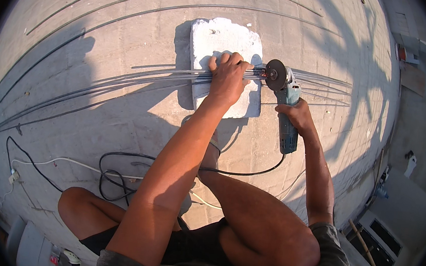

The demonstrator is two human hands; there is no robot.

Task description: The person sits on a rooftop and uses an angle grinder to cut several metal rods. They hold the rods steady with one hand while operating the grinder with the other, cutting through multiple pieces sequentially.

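In the head view, the one view here, a bundle of thin grey rods is running from nine o'clock to two o'clock, crossing a white block that is lying on the floor at twelve o'clock. The left hand, also at twelve, is bending its fingers over the bundle and seemingly clasping it against the block; where the fingertips are touching cannot be told. At two o'clock the right hand is closing around the body of an angle grinder, and the dark disc is standing between one and two o'clock, against the rods just past the block's edge. A small orange glow is showing where they are meeting, so the cutting appears to be under way.

As for progress, the bundle is already lying across its support and the disc is seemingly biting. Rods are showing on both sides of the disc, but whether any are parting there is impossible to tell. Finishing the cut is probably what is remaining. Longer loose rods are lying apart between ten and one o'clock, and a black cord is trailing from the grinder toward eight.
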